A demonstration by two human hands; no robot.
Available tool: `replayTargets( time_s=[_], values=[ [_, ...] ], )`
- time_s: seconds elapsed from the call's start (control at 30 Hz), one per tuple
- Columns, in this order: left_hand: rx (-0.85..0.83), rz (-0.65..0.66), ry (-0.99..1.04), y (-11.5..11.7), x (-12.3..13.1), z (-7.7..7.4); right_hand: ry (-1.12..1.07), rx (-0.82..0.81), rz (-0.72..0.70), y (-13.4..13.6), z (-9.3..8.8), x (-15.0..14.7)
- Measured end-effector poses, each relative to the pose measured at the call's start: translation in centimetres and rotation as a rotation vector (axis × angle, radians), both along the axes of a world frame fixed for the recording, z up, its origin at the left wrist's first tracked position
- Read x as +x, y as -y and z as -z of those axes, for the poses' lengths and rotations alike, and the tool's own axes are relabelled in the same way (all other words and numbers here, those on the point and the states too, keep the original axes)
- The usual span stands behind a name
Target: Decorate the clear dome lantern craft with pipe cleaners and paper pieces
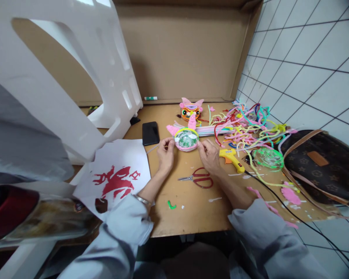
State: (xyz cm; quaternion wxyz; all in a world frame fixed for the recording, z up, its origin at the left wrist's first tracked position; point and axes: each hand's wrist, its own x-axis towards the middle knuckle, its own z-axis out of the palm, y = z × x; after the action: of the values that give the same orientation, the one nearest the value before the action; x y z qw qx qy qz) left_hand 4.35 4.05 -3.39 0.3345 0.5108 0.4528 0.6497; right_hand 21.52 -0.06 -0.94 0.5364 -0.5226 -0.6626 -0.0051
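Between my two hands is a round green piece (186,139) with a yellow and pink rim, white bits on it and pink ear-like parts above. My left hand (166,155) pinches its left edge, and my right hand (209,155) grips its right edge. Just behind it sits a small orange and pink figure (190,111) with round eyes. Red-handled scissors (198,178) lie on the table below my hands. A yellow glue gun (233,159) rests to the right of my right hand.
A black phone (150,133) and a white sheet with red shapes (116,174) lie at left. Tangled fuzzy stems (247,128), a green round mesh (268,159) and a brown bag (317,166) fill the right. A white stool (104,58) stands at left.
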Motion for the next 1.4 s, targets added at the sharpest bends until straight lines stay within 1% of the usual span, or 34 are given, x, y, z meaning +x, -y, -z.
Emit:
replayTargets(
  time_s=[0.3,0.43,0.53,0.67,0.77,0.9,1.0,1.17,1.3,1.4],
  values=[
    [0.027,-0.012,-0.036,0.3,0.2,-0.2,0.053,-0.011,-0.039,0.2,0.5,-0.1],
    [0.039,-0.021,-0.051,0.5,0.0,-0.5,0.129,-0.008,-0.049,0.2,0.7,-0.1],
    [0.102,-0.028,-0.091,0.9,0.0,-0.8,0.222,-0.022,-0.049,0.3,0.8,-0.2],
    [0.205,0.014,-0.209,1.6,-0.1,-1.1,0.344,-0.052,-0.036,0.7,0.6,-0.6],
    [0.261,0.031,-0.284,2.2,-0.1,-1.4,0.415,-0.063,-0.057,0.9,0.4,-1.0],
    [0.303,0.020,-0.314,2.6,-0.3,-1.7,0.481,-0.055,-0.074,1.3,0.3,-0.9],
    [0.291,0.007,-0.295,2.5,-0.4,-1.6,0.455,-0.029,-0.029,1.6,0.3,-0.1],
    [0.203,-0.024,-0.223,2.0,-0.7,-1.1,0.386,0.029,0.034,1.7,0.6,0.9],
    [0.198,-0.036,-0.233,1.4,-1.1,-0.5,0.372,0.040,0.019,1.7,0.9,0.7],
    [0.213,-0.010,-0.272,1.2,-1.2,-0.2,0.353,0.033,0.025,1.7,0.8,0.5]
  ],
)
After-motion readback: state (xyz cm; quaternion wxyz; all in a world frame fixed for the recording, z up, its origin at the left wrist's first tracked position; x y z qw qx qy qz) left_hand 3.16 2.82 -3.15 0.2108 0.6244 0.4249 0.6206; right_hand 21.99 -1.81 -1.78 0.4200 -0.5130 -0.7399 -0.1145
